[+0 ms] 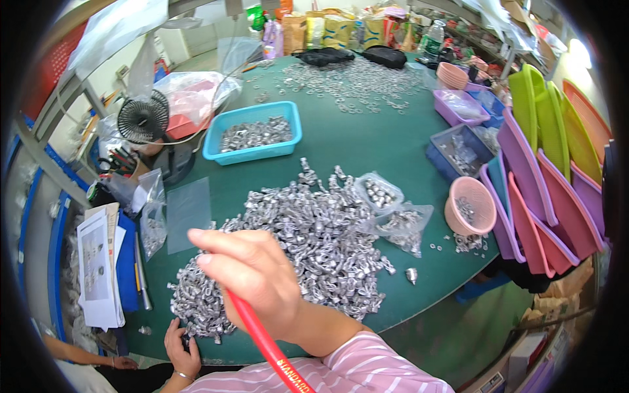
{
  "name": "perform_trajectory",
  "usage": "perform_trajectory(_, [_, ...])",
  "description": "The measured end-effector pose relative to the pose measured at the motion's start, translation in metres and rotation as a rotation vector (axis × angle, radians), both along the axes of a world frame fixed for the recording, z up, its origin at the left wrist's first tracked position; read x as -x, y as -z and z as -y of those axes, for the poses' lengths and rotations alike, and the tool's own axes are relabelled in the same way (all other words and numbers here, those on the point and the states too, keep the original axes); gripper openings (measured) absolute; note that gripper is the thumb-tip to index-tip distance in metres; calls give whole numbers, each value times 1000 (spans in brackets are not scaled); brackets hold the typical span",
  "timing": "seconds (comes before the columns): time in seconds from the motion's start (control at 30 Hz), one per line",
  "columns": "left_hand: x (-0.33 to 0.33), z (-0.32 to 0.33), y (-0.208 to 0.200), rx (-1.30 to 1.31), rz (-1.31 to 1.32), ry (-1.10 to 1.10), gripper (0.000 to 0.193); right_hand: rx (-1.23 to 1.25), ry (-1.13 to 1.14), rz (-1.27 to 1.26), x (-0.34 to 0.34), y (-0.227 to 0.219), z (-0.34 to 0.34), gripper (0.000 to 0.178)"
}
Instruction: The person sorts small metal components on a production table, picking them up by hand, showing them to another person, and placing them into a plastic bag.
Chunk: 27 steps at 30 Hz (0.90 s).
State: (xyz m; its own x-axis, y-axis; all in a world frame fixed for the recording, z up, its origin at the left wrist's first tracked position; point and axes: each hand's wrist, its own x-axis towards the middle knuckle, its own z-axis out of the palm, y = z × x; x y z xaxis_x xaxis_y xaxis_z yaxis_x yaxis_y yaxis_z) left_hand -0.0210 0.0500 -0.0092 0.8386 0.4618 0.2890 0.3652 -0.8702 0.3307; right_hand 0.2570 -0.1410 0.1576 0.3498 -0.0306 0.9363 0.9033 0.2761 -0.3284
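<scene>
Red handle in my fist, metal parts heaped before me

My right hand is closed round the red handle, the index finger reaching out to the left past the others. The handle slants down from my fist to the lower edge of my view, and the fist covers some of the metal parts behind it. My left hand is low at the near edge of the counter, its fingers half curled about a small dark thing beside the heap; I cannot tell whether it has hold of it.

The metal parts spread in a big grey heap across the middle of the counter, with one loose part lying apart to the right. A clear bag of parts rests at the heap's right side, and a pink basket stands beyond it. Behind the heap sits a blue basket with more parts in it. Loose rings are scattered at the far end. To the left are a clear sheet and some papers. A co-worker's hand shows at lower left.
</scene>
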Motion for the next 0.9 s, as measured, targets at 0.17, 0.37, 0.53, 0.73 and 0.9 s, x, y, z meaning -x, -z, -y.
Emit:
perform_trajectory(0.17, [-2, -3, 1, 22, 11, 52, 28, -32, -53, 32, 5, 0, 6, 35])
perform_trajectory(0.37, [-6, 3, -10, 40, 0, 45, 27, -68, -35, 79, 10, 3, -1, 43])
perform_trajectory(0.53, [1, -4, 3, -4, 13, 24, 26, -60, -16, 61, 10, 5, -5, 38])
perform_trajectory(0.73, [19, -17, 31, 106, 55, -62, 25, -21, -43, 66, 5, 9, -10, 23])
perform_trajectory(0.9, [8, -10, 22, 65, 107, 4, 26, -97, -161, 2, 5, 10, -14, 22])
